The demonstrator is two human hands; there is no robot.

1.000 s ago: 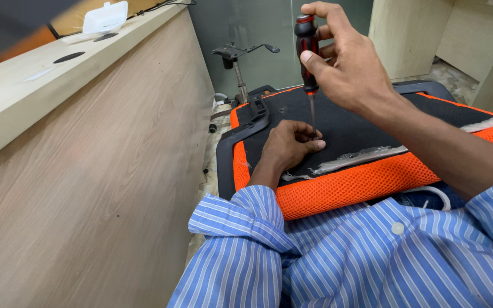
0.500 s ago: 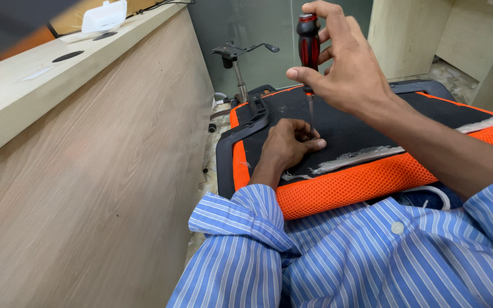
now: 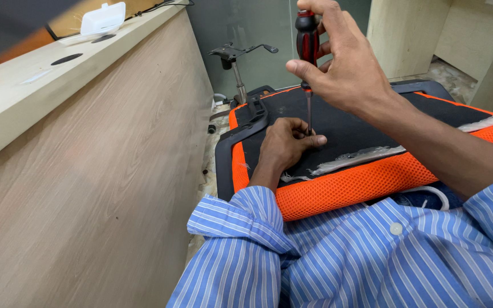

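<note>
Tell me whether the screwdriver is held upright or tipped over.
Upright. The screwdriver stands vertical, handle in the right hand, tip down by the left hand on the seat's black underside.

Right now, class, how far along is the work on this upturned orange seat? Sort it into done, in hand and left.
Done: the orange seat lies black underside up, braced against the lap. In hand: the right hand holds the red-handled screwdriver upright, its tip by the left hand's fingers. Left: the black armrest bracket sits attached; the chair base stands apart.

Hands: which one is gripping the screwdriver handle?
The right hand, raised, grips the red-and-black screwdriver by its handle. The left hand lies low on the black seat underside, fingers at the shaft's tip.
</note>
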